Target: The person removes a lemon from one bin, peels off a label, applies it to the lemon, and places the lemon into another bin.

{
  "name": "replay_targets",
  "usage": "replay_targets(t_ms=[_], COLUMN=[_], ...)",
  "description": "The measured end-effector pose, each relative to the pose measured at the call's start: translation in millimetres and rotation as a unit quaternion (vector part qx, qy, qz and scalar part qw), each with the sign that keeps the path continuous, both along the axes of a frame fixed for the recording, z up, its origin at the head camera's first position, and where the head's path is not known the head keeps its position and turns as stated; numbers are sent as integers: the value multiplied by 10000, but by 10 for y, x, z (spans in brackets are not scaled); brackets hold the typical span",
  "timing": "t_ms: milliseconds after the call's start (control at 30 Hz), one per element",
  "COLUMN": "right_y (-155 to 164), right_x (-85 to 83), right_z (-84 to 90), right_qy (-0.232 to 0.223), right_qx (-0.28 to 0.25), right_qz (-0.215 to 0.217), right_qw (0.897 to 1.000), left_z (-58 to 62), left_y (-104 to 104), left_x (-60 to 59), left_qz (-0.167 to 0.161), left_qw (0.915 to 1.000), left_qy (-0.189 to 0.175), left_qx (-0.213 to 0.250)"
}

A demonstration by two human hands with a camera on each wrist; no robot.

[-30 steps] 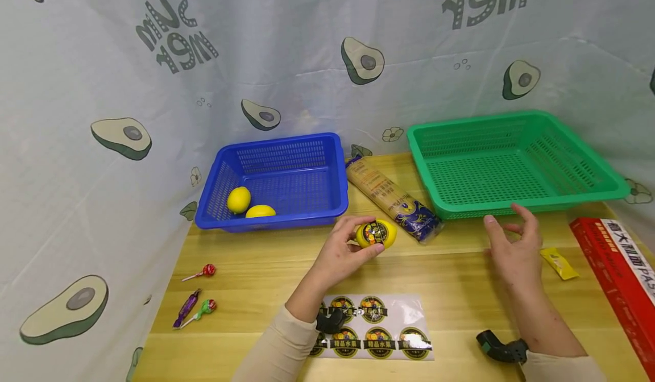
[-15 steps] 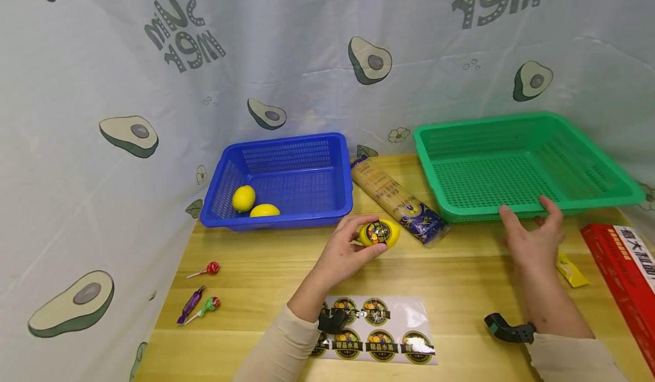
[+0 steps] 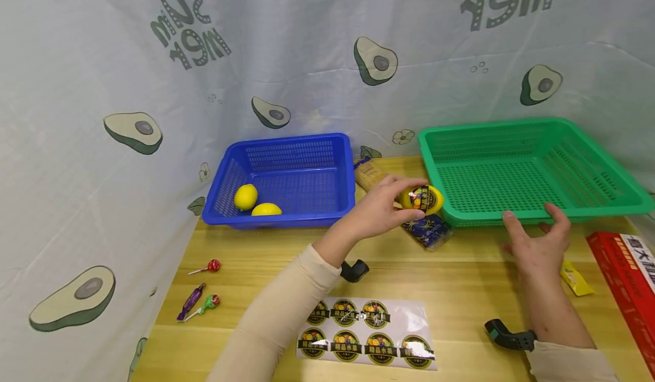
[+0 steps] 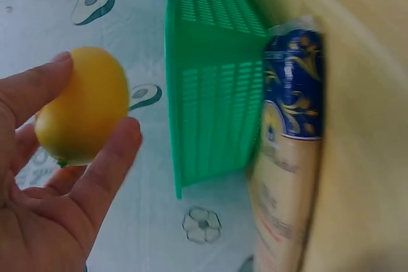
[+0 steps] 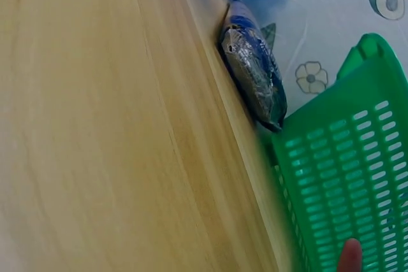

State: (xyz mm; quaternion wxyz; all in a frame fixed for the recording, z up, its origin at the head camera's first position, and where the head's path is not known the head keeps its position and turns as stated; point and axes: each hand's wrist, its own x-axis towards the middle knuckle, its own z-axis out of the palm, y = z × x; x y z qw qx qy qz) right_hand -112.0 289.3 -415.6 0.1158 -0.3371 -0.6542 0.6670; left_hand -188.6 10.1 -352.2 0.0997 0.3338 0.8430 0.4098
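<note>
Head view showed left hand [image 3: 381,208] had carried the stickered lemon [image 3: 422,199] from table centre up to green basket's [image 3: 588,211] near-left corner, pinched in fingertips, while right hand [image 3: 537,245], fingers spread, touched its front rim.

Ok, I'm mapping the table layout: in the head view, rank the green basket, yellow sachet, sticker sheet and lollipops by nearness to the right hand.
1. Green basket: fingertips of the right hand at its front rim.
2. Yellow sachet: just right of the hand.
3. Sticker sheet: lower left.
4. Lollipops: far left.
</note>
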Motion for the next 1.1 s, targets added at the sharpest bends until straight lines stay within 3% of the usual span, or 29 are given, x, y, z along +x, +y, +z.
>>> replay_targets(t_ms=[200, 433, 667, 933, 1100], right_y=[-2, -16, -31, -15, 31], right_x=[9, -2, 22, 17, 38], right_z=[-14, -46, -71, -65, -54], right_qy=[-75, -253, -235, -224, -290], right_qx=[239, 581, 644, 800, 807], right_qz=[104, 223, 153, 172, 187], right_qw=[9996, 9977, 9975, 9964, 9961], left_z=[143, 41, -92, -168, -145], left_y=[473, 869, 1094, 1166, 1158], left_x=[-314, -536, -574, -521, -431], left_qz=[312, 677, 802, 1187, 1165], left_qw=[9956, 9910, 9761, 9739, 9816], left_qy=[413, 406, 980, 672, 468], left_qx=[-787, -1085, -1764, -1812, -1437])
